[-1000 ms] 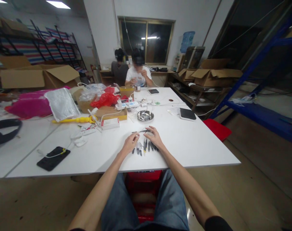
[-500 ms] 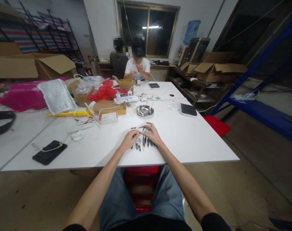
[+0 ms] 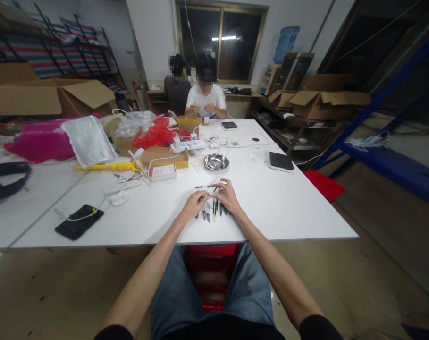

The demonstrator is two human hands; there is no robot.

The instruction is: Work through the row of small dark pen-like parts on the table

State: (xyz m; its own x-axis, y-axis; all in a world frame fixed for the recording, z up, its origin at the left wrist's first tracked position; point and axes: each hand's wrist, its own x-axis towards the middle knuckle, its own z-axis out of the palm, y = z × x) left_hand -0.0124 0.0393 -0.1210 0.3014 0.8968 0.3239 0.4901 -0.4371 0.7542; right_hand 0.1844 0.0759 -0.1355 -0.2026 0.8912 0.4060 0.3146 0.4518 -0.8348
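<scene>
My left hand and my right hand rest close together on the white table, fingertips meeting over a row of several dark pens that lie side by side. Between the fingertips both hands pinch one thin dark pen, which is tilted up off the row. Another slim pen part lies crosswise just beyond the hands. My fingers hide part of the row.
A metal bowl sits beyond the hands, a black device at right, and a small red-and-white box and a cabled black phone at left. Bags, boxes and a power strip crowd the far left. Two people sit at the far end.
My hands have drawn slightly closer together over the pens, fingertips now meeting on one pen. The view shifted slightly; nothing else on the table moved.
</scene>
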